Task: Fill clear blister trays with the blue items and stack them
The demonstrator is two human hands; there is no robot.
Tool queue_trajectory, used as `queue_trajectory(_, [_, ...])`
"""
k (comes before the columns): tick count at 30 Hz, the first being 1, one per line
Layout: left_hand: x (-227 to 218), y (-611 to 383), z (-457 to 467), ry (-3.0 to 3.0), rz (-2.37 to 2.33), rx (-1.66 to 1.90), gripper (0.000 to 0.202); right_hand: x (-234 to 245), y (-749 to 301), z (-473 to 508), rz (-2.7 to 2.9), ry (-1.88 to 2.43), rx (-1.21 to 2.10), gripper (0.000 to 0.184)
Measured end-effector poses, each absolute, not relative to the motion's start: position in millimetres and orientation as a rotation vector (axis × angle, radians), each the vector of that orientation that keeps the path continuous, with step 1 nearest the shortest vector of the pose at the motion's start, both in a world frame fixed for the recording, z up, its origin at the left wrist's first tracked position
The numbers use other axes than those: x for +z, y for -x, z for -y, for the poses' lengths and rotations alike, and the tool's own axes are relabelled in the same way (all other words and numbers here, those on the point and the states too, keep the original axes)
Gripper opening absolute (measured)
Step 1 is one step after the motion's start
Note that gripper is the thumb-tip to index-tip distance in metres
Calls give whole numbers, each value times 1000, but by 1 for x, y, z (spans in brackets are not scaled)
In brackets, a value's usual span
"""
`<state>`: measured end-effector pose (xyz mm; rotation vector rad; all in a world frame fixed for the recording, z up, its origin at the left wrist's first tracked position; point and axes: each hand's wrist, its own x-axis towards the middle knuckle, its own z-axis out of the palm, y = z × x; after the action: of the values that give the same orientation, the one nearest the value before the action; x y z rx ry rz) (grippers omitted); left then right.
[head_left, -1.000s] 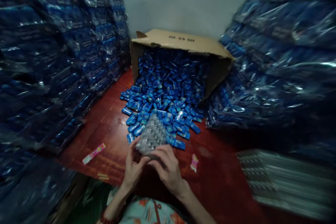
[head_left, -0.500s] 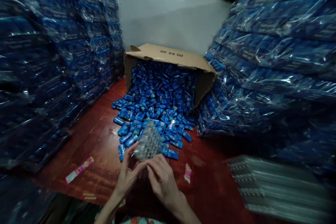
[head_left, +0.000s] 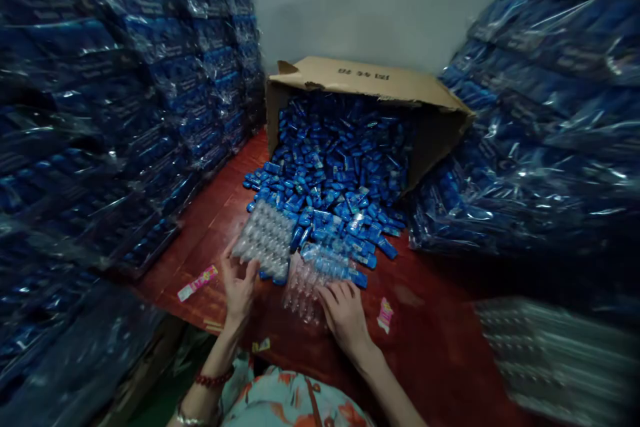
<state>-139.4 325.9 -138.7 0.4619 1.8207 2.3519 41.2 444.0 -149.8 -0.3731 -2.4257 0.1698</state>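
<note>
My left hand (head_left: 239, 283) grips the near left edge of a stack of clear plastic blister trays (head_left: 266, 239), tilted over the front of the blue pile. With its fingers closed on the near right edge, my right hand (head_left: 345, 313) holds a single clear blister tray (head_left: 306, 287), apart from the stack. Through this tray the red table and blue packets show. Small blue wrapped packets (head_left: 325, 173) spill out of a cardboard box (head_left: 370, 79) lying on its side, its opening toward me.
Plastic-wrapped blue packs rise in a tall stack on the left (head_left: 120, 80) and another on the right (head_left: 550, 120). More clear trays (head_left: 555, 353) lie at the right front. Pink wrappers (head_left: 197, 283) and yellow scraps lie on the red table (head_left: 410, 327).
My hands have moved apart. One blister tray has come away from the stack in my right hand, while the stack has gone left with my left hand. The view has tilted down.
</note>
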Motion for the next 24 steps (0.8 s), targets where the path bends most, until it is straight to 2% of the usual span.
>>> queue_trajectory(5, [-140,113,-335,-481,-1720,2216,58,-134,-26,-429,2140,528,661,21])
queue_trajectory(9, [-136,94,-336,-587,-1620,2105,60,-102,-8,-426,2136,382,1009,12])
queue_trajectory(14, [-132,95,-330,-618,-1588,2034,59,-92,-1,-431,2167,319,1315,10])
queue_trajectory(18, [-132,100,-327,-650,-1564,2003,57,-87,-7,-432,2251,293,1304,12])
queue_trajectory(24, [-129,98,-332,-723,-1631,2030,54,-91,-6,-420,2258,272,771,21])
